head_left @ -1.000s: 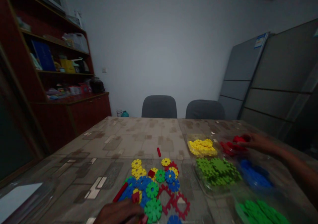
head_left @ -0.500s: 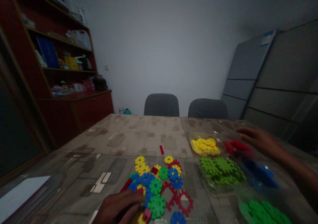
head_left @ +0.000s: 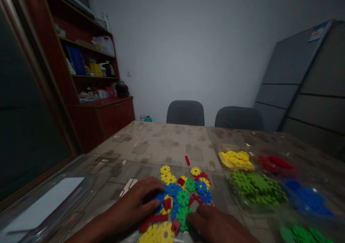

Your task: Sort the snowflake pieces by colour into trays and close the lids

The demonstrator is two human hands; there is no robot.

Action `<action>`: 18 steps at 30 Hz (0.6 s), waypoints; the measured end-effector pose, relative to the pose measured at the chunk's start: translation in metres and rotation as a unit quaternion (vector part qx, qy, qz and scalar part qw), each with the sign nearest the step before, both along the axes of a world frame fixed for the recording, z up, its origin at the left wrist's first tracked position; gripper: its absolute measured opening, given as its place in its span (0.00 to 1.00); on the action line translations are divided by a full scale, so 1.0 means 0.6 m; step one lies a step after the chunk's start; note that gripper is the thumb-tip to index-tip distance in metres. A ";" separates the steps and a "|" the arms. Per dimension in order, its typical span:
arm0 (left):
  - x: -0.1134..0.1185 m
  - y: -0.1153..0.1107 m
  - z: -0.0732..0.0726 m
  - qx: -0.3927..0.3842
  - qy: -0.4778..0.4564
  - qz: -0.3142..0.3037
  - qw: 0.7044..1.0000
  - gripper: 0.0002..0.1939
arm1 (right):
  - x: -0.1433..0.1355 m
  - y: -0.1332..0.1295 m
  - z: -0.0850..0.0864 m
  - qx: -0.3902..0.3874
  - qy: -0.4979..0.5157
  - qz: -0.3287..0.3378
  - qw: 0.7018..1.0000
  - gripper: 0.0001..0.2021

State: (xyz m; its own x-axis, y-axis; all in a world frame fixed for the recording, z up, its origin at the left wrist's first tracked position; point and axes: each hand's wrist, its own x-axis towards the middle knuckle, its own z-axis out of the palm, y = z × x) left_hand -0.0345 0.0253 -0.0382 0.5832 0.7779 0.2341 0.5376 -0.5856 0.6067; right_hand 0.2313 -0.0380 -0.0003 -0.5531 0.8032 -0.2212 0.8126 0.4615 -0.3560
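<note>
My left hand (head_left: 141, 200) rests at the left side of a pile of toy building pieces. Its fingers are curved, with the thumb apart, touching the blue notched discs (head_left: 174, 189). My right hand (head_left: 212, 223) is low over the pile's right side, beside a green notched disc (head_left: 183, 197) and partly covering the red gear-shaped rings (head_left: 194, 200). It is blurred and its fingertips are hidden. Yellow notched discs (head_left: 165, 232), a red stick (head_left: 159, 218) and small red connectors (head_left: 167, 203) lie between the hands.
Clear containers at the right hold yellow pieces (head_left: 237, 160), red pieces (head_left: 276, 164), light-green pieces (head_left: 257, 187), blue pieces (head_left: 308, 200) and green pieces (head_left: 304, 234). A white sheet (head_left: 51, 207) lies in a clear tray at the left. Beyond the pile is a single red stick (head_left: 187, 160).
My right hand has come from the red container back to the pile. My left hand has moved forward to the blue discs, uncovering yellow discs. The view has turned left.
</note>
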 end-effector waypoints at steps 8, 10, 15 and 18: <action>0.030 -0.013 -0.026 0.019 -0.063 -0.039 0.997 0.08 | -0.013 0.024 -0.058 0.015 0.106 -0.083 0.991 0.18; 0.030 -0.013 -0.033 0.027 -0.064 -0.041 0.997 0.09 | -0.006 0.025 -0.061 0.015 0.141 -0.097 0.985 0.17; 0.029 -0.015 -0.035 0.055 -0.051 -0.042 0.996 0.11 | 0.008 0.023 -0.063 0.003 0.156 -0.124 0.980 0.22; 0.028 -0.018 -0.036 0.070 -0.039 -0.045 0.996 0.11 | 0.010 0.024 -0.064 0.034 0.136 -0.120 0.983 0.20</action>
State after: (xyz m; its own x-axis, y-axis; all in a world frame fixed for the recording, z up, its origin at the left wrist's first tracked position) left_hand -0.0175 0.0146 -0.0598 0.6258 0.6790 0.3838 0.4334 -0.7119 0.5526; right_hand 0.2371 -0.0235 -0.0386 -0.3765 0.9258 -0.0329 0.7797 0.2975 -0.5509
